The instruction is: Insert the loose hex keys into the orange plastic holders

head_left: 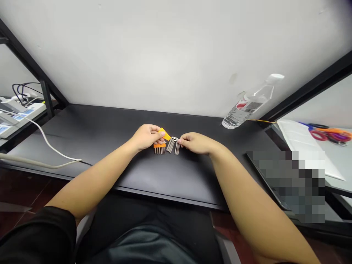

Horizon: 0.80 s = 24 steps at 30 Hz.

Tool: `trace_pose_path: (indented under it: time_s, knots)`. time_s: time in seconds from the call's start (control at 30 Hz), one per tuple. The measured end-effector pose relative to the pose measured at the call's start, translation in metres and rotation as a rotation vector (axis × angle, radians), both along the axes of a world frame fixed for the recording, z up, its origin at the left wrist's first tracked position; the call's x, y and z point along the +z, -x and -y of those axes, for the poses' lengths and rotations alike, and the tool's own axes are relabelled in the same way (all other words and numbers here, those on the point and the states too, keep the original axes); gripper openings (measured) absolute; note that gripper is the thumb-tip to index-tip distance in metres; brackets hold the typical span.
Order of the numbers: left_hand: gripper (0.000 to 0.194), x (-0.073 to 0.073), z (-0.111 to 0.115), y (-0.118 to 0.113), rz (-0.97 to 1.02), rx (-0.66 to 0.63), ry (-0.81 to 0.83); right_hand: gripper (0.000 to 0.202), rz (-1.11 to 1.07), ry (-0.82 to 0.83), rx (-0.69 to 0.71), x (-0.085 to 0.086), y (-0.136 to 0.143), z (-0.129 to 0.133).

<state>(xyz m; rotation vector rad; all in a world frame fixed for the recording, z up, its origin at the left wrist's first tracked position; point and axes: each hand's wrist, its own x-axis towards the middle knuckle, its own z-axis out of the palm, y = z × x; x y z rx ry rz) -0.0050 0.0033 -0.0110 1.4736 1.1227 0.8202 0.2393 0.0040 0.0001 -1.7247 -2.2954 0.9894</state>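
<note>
My left hand (148, 136) is closed on an orange holder (159, 145), whose yellow-orange flap (165, 134) stands up beside the thumb. Several metal rod ends (160, 150) stick out below the holder. Just to the right, a group of L-shaped hex keys (173, 142) hangs with its bends upward. My right hand (194, 142) pinches these keys at their right side between thumb and finger. Both hands are close together over the middle of the black table (110, 124).
A water bottle (244, 106) leans near the wall at the back right. A blurred-out flat object (286, 183) lies at the right, near a white packet (305, 143) and coloured cables (330, 135). White cables (46, 139) and power strips (24, 113) are at the left.
</note>
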Motion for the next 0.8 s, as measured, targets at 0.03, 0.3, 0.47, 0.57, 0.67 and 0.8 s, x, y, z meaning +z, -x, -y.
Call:
trace_pose_path:
  time_s: [0.03,0.3,0.47,0.57,0.67,0.8]
  knots:
    - [0.021,0.0,0.0,0.0,-0.005,-0.009,-0.001,0.036,0.067,-0.027,0.006,0.0,0.002,0.001]
    - [0.024,-0.004,-0.001,0.002,-0.012,-0.032,-0.029,0.059,0.361,-0.112,-0.117,0.005,0.025,0.01]
    - [0.024,-0.006,-0.002,0.003,-0.001,-0.067,-0.039,0.07,0.404,-0.191,-0.179,0.004,0.046,0.024]
    - [0.025,-0.006,-0.002,0.002,-0.008,-0.063,-0.035,0.062,0.397,-0.269,-0.143,-0.003,0.052,0.028]
    - [0.026,-0.006,-0.002,0.003,-0.012,-0.053,-0.053,0.048,0.374,-0.299,-0.147,-0.007,0.043,0.025]
    - [0.026,0.002,0.003,0.003,-0.081,-0.252,-0.09,0.039,0.329,-0.236,-0.158,-0.006,0.021,0.014]
